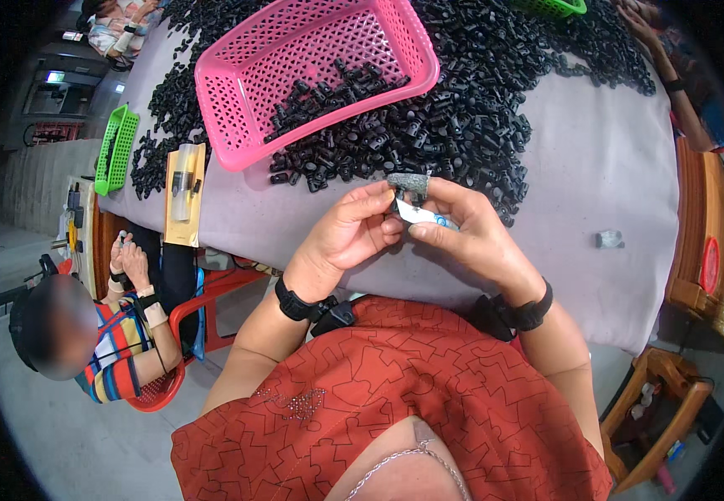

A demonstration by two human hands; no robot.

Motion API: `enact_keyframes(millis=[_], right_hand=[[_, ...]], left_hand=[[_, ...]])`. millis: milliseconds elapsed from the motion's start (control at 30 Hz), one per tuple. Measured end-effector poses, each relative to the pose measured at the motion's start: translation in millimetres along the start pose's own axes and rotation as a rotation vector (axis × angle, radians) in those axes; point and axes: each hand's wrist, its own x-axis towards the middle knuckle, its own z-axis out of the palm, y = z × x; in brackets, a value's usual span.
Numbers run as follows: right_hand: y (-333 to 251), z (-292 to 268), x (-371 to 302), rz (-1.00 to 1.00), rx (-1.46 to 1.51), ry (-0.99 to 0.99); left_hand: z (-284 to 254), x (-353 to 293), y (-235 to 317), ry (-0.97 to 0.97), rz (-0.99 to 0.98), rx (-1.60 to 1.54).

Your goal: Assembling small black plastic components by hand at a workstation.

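My left hand (353,230) is closed in a pinch on a small black plastic part (402,195), mostly hidden by the fingers. Facing it, my right hand (479,230) holds a flat white piece with blue marks (424,215) between thumb and fingers. Its pointed end reaches toward the black part; I cannot tell its kind. A rough grey wrap (409,181) covers the tip of my right index finger. Both hands meet just above the cloth, before a heap of similar black plastic parts (470,125).
A pink basket (241,163) with black parts rests tilted on the heap. Left lie a yellow tray (180,238) and a green basket (120,150). A grey roll (610,240) lies on the grey tablecloth (604,167). A co-worker (120,334) sits at left; others work at the far corners.
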Motion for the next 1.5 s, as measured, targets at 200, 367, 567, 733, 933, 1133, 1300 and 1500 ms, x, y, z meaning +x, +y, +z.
enact_keyframes(millis=[200, 367, 567, 733, 933, 1133, 1300, 1500], right_hand=[[-4, 2, 1, -0.032, 0.041, 0.017], [-3, 2, 1, -0.034, 0.080, -0.006], [0, 0, 1, 0.040, 0.051, -0.024], [1, 3, 1, -0.002, 0.078, 0.012], [0, 1, 1, 0.020, 0.054, 0.035], [2, 2, 1, 0.006, -0.026, 0.080], [2, 1, 0, 0.002, -0.049, 0.087], [-7, 5, -1, 0.030, -0.004, 0.047]], left_hand=[[0, -1, 1, 0.003, -0.019, 0.020], [0, -1, 0, -0.007, -0.020, 0.016], [0, 0, -1, 0.034, 0.007, 0.040], [2, 0, -2, 0.069, 0.020, 0.088], [1, 0, 0, 0.023, 0.030, 0.117], [9, -3, 0, 0.053, 0.065, 0.196], [9, -3, 1, 0.124, 0.066, 0.245], [10, -4, 0, 0.179, 0.133, 0.318]])
